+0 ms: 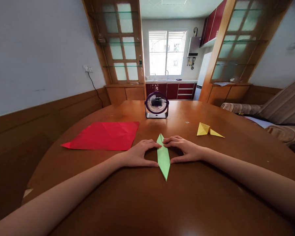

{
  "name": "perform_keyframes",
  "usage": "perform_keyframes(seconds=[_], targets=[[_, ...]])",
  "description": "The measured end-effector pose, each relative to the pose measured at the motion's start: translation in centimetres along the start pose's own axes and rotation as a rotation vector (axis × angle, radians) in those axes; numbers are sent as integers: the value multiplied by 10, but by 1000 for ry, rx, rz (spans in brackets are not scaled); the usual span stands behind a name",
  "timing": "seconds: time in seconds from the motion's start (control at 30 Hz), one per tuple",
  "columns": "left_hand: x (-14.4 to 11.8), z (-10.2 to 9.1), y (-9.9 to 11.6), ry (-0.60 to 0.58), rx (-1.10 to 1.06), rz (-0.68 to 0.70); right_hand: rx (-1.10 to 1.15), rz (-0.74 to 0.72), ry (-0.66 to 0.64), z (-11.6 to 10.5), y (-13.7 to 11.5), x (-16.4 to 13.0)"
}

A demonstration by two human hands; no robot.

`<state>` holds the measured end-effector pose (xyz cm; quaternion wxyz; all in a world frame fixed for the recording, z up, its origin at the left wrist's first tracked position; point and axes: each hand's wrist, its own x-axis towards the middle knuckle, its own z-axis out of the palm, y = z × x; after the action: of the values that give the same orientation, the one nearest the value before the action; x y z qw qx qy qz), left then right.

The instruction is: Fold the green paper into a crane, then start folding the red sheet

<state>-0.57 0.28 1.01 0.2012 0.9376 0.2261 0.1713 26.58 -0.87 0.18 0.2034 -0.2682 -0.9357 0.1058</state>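
A narrow green folded paper [163, 160], pointed at both ends, lies flat on the brown wooden table [147, 196] in front of me. My left hand [139, 153] rests on the table at its left side, fingertips and thumb touching the paper's left edge. My right hand [184, 149] mirrors it on the right, fingertips pressing the upper part of the paper and thumb at its right edge. Both hands press on the paper rather than lifting it.
A red paper sheet [103, 135] with crease lines lies flat to the left. A yellow folded paper shape [207, 129] sits to the right. A small purple desk fan [156, 105] stands at the far middle. A sofa [272, 108] is at the right.
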Motion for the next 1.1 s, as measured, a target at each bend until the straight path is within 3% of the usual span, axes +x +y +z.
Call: perform_keyframes(seconds=[0.27, 0.63, 1.1], targets=[[2, 5, -14, 33, 30, 97, 51, -8, 6, 0, 2, 0], [6, 7, -7, 103, 339, 286, -61, -208, 111, 5, 1, 3], [9, 17, -12, 218, 215, 159, -54, -192, 170, 9, -1, 7]])
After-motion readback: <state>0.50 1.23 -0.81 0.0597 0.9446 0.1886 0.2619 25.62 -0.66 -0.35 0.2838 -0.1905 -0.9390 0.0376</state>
